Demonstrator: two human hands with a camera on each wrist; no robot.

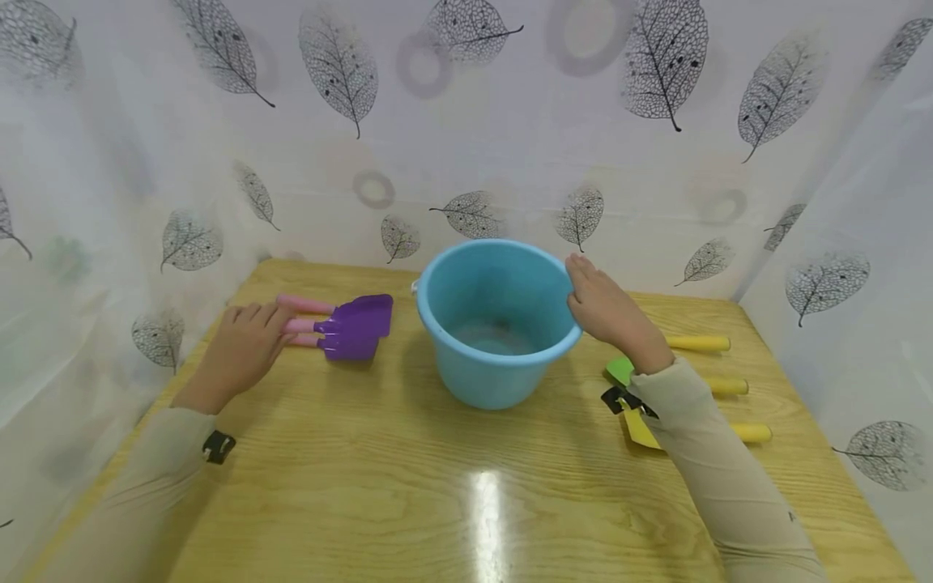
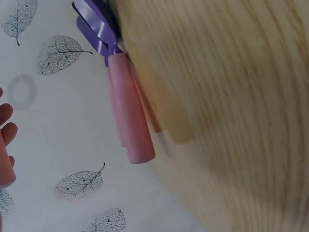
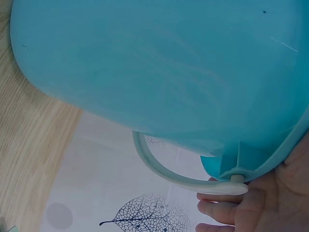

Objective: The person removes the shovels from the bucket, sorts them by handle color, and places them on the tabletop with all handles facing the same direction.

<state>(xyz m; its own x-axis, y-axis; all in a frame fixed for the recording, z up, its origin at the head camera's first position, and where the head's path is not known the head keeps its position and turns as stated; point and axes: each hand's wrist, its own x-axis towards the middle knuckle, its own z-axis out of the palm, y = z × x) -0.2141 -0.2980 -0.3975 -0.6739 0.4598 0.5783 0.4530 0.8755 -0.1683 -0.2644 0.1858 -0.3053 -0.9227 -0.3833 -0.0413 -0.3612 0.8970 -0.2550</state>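
A light blue bucket (image 1: 490, 376) stands upright on the table, its open top facing up. My right hand (image 1: 608, 304) touches the right side of its rim with fingers extended; in the right wrist view the fingers (image 3: 219, 211) lie beside the white bucket handle (image 3: 178, 179), and the thumb is out of sight. To the left, purple toy shovels (image 1: 355, 328) with pink handles (image 1: 302, 304) lie close together. My left hand (image 1: 244, 344) is at the handle ends, fingers loosely bent. The left wrist view shows its fingers (image 2: 6, 133) apart from the nearest pink handle (image 2: 130, 111).
On the right of the wooden table (image 1: 394, 494), several yellow handles (image 1: 697, 343) lie partly beneath my right forearm. A green tool head (image 1: 619, 370) and a yellow tool head (image 1: 641, 431) show beside the sleeve. A leaf-patterned curtain (image 1: 510, 154) borders the back and sides.
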